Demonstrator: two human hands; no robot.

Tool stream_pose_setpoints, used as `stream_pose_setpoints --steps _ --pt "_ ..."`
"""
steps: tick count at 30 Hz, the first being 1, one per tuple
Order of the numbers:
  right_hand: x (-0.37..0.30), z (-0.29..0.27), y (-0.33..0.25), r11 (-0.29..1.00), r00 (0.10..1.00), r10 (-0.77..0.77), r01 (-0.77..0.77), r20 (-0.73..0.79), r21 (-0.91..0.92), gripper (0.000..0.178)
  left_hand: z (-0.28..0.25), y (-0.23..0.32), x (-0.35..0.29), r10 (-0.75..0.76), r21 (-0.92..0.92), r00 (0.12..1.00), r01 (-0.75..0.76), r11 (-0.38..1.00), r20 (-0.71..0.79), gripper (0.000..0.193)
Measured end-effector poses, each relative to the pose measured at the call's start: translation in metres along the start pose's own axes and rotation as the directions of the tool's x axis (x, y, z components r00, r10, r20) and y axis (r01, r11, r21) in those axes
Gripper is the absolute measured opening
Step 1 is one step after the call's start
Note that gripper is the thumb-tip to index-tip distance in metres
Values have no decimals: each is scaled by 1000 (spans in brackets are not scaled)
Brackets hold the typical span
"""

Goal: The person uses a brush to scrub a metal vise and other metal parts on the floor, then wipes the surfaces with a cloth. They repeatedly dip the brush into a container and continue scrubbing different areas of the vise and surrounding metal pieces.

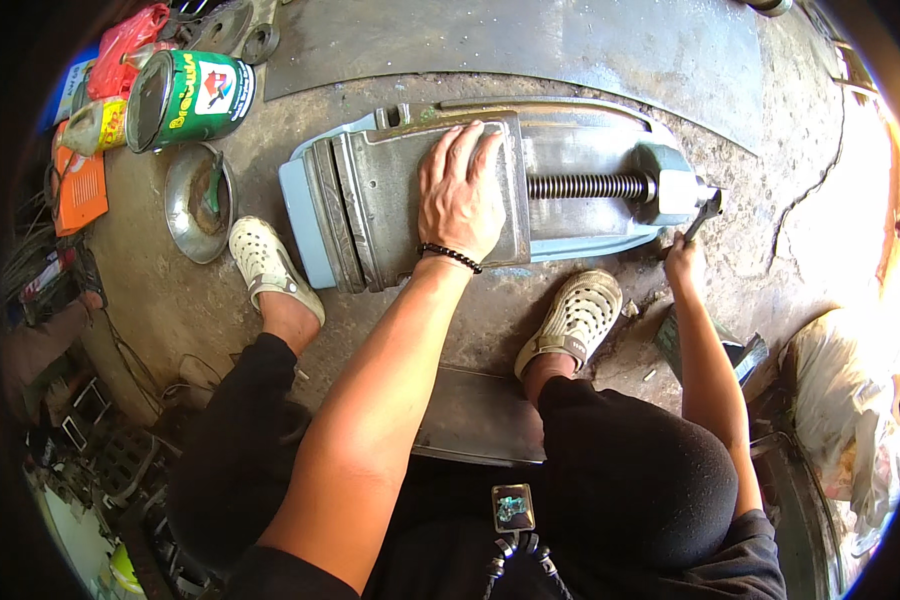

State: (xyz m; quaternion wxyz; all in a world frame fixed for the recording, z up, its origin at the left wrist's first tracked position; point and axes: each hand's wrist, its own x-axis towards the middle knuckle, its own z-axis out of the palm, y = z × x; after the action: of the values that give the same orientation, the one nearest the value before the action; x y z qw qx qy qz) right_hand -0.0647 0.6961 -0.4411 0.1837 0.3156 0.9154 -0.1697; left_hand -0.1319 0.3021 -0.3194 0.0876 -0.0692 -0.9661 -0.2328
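Observation:
A large machine vise (580, 140) with a bare metal body and a light blue painted base lies on the floor in front of me. My left hand (462, 195) rests flat on the vise's wide sliding block, fingers together and pointing away, a black bead bracelet at the wrist. To the right of that block runs the bare threaded screw (588, 187), which passes into a grey end bracket (667, 185). At the screw's right end sits a dark wrench (708, 212). My right hand (684, 265) is closed round its near end, with the fingers partly hidden.
At the far left stand a green paint can (195, 100) and a metal bowl (200, 200) holding a green-handled brush. A flat steel sheet (530, 45) lies beyond the vise. My clog-clad feet flank its near side. A plastic bag (840, 400) sits at the right.

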Motion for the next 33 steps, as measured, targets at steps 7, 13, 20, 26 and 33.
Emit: stream_pose_setpoints --steps 7,13,20,26,33 --pt "-15 -50 21 991 999 -41 36 -35 -125 44 -1 0 -1 9 5 1000 -9 1000 0 49" --pt "-17 -225 -76 887 912 -180 312 370 -340 27 1 -1 0 8 14 1000 -8 1000 -16 46" --pt "82 -231 -142 527 683 -389 716 619 -459 20 -1 2 0 8 11 1000 -8 1000 -17 47" --pt "16 -167 -44 896 941 -325 339 95 -289 49 0 -1 0 3 8 1000 -3 1000 -15 48" --pt "-74 -178 -77 849 910 44 -252 413 465 50 -3 3 2 30 20 999 -29 999 -12 44"
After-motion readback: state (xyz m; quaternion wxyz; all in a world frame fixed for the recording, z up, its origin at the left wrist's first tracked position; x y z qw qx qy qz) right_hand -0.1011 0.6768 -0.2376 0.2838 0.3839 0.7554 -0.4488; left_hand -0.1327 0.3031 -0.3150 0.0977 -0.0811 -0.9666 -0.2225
